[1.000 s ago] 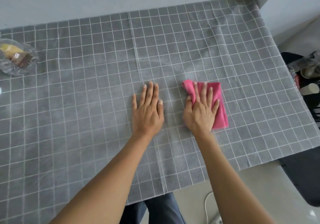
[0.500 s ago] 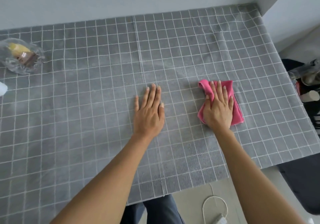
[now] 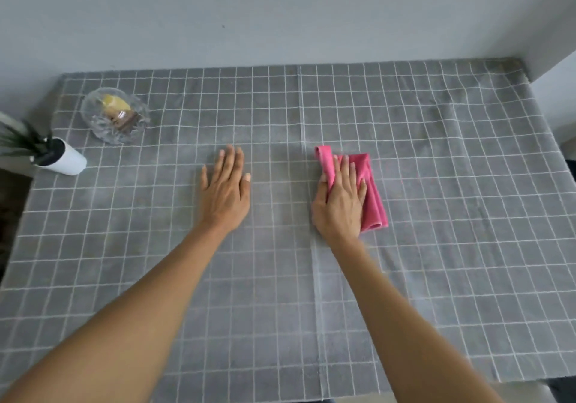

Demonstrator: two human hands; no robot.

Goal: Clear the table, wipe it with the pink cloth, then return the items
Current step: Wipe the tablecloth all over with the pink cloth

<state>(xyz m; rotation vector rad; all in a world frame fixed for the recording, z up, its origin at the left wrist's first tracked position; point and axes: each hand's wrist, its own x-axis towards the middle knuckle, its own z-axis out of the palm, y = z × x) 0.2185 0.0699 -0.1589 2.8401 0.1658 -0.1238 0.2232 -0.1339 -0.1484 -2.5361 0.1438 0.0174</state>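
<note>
Your left hand point(image 3: 225, 190) lies flat and open, fingers straight and together, palm down on the grey checked tablecloth point(image 3: 436, 215) near the middle of the table, holding nothing. Your right hand point(image 3: 341, 198) presses the folded pink cloth point(image 3: 372, 190) down onto the tablecloth just right of centre, well in from the right edge, fingers laid out straight over it, the cloth showing past your fingertips and along your hand's right side. Toward the far left corner: one clear glass dish point(image 3: 113, 116) with yellow and brown contents; at the left edge, one white pot point(image 3: 67, 159) with green leaves.
</note>
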